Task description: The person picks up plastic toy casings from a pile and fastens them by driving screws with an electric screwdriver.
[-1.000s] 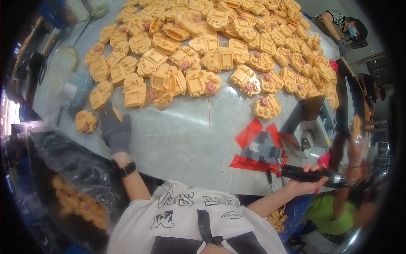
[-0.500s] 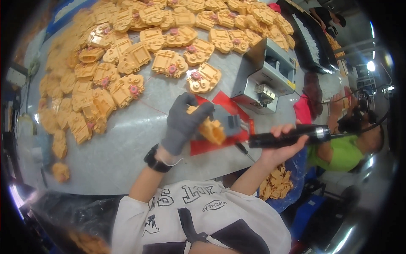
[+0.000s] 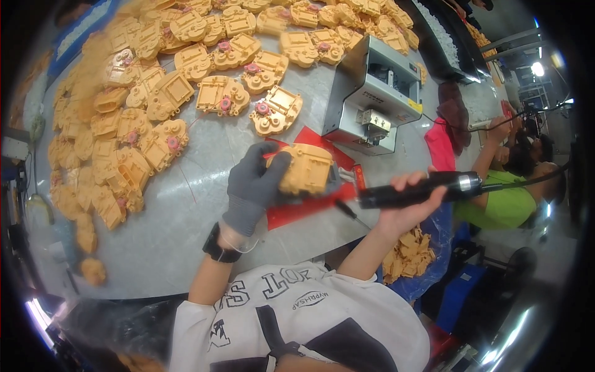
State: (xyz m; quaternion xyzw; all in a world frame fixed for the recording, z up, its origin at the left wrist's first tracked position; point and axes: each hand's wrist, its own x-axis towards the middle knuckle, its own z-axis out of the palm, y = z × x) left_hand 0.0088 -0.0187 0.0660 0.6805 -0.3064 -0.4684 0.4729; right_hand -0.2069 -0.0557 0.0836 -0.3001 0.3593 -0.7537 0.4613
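My left hand [image 3: 253, 189], in a grey glove, grips a yellow plastic housing [image 3: 308, 168] by its left side. The housing is tilted, with its boxy ribbed face turned up, above a red sheet [image 3: 284, 216] and partly in front of a dark grey block [image 3: 336, 178]. In my bare right hand [image 3: 400, 217] is a black electric screwdriver [image 3: 379, 197], its cord running off to the right. The screwdriver lies roughly level, its tip end pointing left toward the housing and apart from it. A slim black-handled hand tool [image 3: 344, 208] rests beneath the screwdriver's front end.
A grey screw feeder [image 3: 347, 105] stands beyond the screwdriver. Many yellow housings [image 3: 170, 94], several with pink-red parts, cover the metal table's far and left sides. Right of me, a blue-lined bin [image 3: 409, 255] holds yellow pieces. A co-worker in green [image 3: 496, 208] sits at the right.
The housing in my left hand has been raised and turned, so its boxy face now shows. My right hand stays on the screwdriver. The whole view has shifted slightly.
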